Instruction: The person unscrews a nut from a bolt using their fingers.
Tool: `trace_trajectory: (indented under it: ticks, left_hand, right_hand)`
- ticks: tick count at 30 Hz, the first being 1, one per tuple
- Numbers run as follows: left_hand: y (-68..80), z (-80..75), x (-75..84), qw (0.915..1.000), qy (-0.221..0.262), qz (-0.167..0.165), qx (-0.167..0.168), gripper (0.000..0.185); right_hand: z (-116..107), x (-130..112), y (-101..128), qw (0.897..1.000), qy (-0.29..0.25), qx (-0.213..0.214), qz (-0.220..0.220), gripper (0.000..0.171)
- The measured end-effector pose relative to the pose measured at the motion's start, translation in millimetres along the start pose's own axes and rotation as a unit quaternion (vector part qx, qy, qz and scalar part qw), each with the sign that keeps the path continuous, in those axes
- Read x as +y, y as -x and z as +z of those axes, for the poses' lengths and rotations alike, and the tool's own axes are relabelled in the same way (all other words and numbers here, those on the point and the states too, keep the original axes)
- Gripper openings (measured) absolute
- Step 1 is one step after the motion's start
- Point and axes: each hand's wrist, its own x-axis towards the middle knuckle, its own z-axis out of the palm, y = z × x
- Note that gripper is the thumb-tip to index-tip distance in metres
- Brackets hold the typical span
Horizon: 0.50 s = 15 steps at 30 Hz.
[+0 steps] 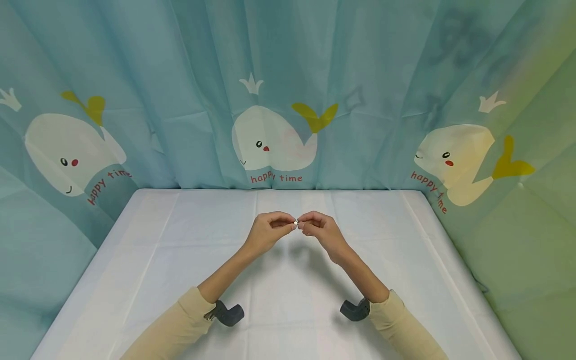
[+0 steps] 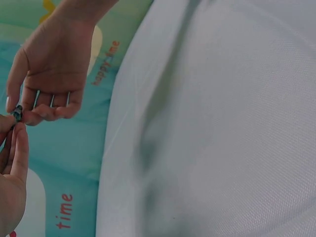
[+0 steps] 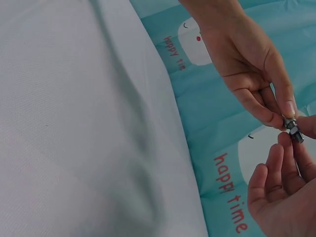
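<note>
Held up over the far middle of the white table is a small shiny metal bolt (image 1: pixel 296 224), which shows a hex nut-like part in the right wrist view. My left hand (image 1: pixel 265 234) pinches one end of it between thumb and fingers. From the other side, my right hand (image 1: pixel 327 236) pinches the opposite end, so the fingertips of both hands almost meet. Fingertips hide much of the bolt (image 2: pixel 18 113) in the left wrist view. In the right wrist view the remaining fingers of the right hand (image 3: pixel 286 197) are spread and loosely bent below it.
A white cloth covers the table (image 1: pixel 189 260), and shadows of the arms fall on it. Blue-green curtains (image 1: pixel 189 60) printed with white whales hang along the back and both sides. Dark curved mounts (image 1: pixel 230 315) jut inward from both sleeve cuffs.
</note>
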Motion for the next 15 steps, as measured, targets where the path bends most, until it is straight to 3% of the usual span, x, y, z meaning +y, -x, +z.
trace_trajectory:
  ticks: [15]
  left_hand:
    - [1.9, 1.0, -0.6, 0.9999, -0.003, -0.012, 0.006, 0.015]
  right_hand:
    - [-2.7, 0.3, 1.9, 0.999, -0.001, -0.025, -0.029, 0.026]
